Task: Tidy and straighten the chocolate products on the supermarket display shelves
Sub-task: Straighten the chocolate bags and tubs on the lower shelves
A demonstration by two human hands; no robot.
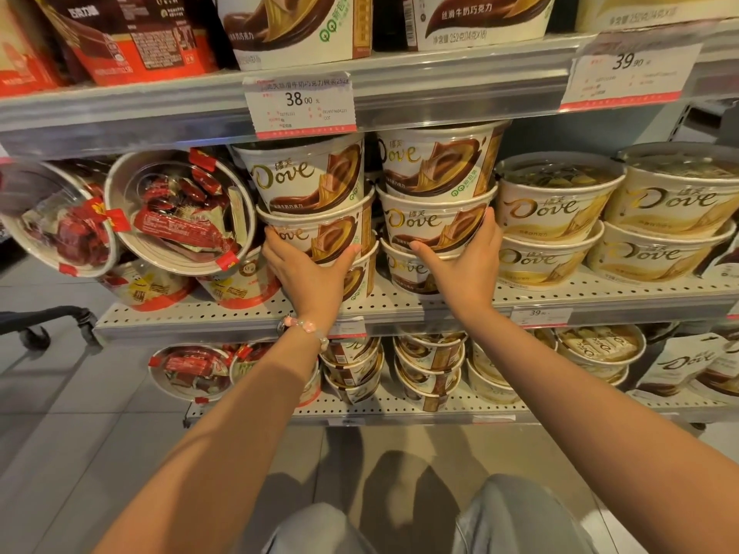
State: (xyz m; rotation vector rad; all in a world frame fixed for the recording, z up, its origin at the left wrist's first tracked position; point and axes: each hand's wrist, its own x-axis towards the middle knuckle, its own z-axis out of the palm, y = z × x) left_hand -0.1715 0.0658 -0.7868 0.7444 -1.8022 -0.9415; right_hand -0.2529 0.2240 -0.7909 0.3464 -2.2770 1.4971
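Two stacks of brown Dove chocolate tubs stand side by side on the middle shelf (pixel 248 313). My left hand (pixel 308 273) cups the front of the left stack (pixel 312 201), fingers spread around the middle and lowest tubs. My right hand (pixel 460 261) wraps the right stack (pixel 436 193), thumb on the front and fingers around the right side of its middle tub. Both stacks stand upright and nearly touch. A bead bracelet (pixel 306 327) sits on my left wrist.
Red-labelled tubs (pixel 180 209) lean tipped on their sides at the left. Cream Dove tubs (pixel 556 217) are stacked at the right. More tubs fill the lower shelf (pixel 400 411). Price tags (pixel 300 103) hang from the upper shelf edge. A trolley wheel (pixel 36 333) stands at the left.
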